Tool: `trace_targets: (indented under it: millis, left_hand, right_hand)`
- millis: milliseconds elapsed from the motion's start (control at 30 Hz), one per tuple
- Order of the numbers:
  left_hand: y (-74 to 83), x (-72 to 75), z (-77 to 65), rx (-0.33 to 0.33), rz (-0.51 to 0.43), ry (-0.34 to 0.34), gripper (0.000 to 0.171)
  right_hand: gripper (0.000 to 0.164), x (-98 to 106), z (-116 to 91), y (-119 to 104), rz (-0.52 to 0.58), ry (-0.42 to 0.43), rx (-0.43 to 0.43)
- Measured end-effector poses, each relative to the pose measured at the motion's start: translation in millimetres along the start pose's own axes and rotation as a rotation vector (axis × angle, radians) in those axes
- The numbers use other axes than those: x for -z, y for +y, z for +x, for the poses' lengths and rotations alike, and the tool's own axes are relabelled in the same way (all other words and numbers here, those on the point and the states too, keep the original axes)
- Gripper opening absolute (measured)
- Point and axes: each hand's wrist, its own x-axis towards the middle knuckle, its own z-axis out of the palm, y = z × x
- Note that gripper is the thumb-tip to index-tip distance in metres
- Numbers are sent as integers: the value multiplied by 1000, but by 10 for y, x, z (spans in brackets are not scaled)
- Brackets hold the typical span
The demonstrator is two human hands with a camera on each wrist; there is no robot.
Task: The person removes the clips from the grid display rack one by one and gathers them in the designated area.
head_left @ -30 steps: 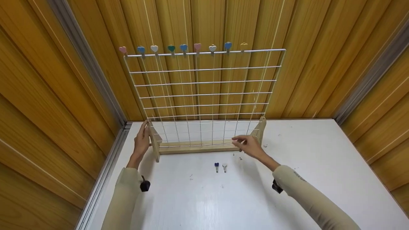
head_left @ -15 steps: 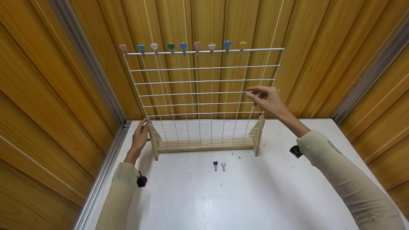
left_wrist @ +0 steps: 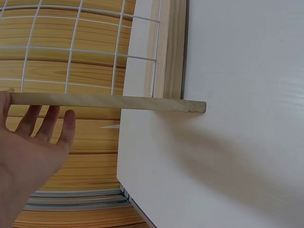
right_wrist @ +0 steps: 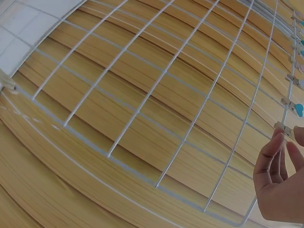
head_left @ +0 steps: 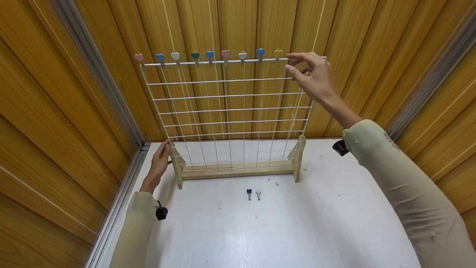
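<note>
A white wire grid (head_left: 230, 95) stands upright in a wooden stand (head_left: 238, 171). Several clips with coloured hearts line its top bar, ending at the right in a yellow heart clip (head_left: 278, 54). My left hand (head_left: 160, 160) grips the stand's left upright (left_wrist: 109, 100) near its top, fingertips against its side. Beside the yellow clip, at the top bar, is my right hand (head_left: 316, 74), thumb and index finger brought toward each other. In the right wrist view a small pale clip (right_wrist: 286, 129) shows at these fingertips; its heart is hidden.
A dark blue heart clip (head_left: 249, 193) and a white heart clip (head_left: 258, 194) lie on the white table (head_left: 238, 230) in front of the stand. Wood-patterned panels (head_left: 372, 56) close off the back and both sides. A metal rail (head_left: 119, 208) follows the table's left edge.
My right hand has risen from the lower part of the grid to the right part of its top bar. My left hand stays at the left upright; the clips on the table have not moved.
</note>
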Motion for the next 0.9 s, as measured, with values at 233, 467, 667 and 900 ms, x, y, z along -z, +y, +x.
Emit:
trace_targets:
  millis: [233,467,667,900]
  left_hand:
    - [-37,-16,2,-23,22,-24,55]
    - [-49,-31,12,-42,13,-14,54]
    - [-62,-17,-1,-32,25,-9,56]
    - [-66,-2,-1,-31,33,-12,56]
  right_hand:
    - [42,-118,145,-19,240,-3,-96]
    - [39,-206,214,29,507,-92,-170]
    - [28,-244,248,48,613,-101,-161]
    - [22,-265,261,51,691,-61,-175]
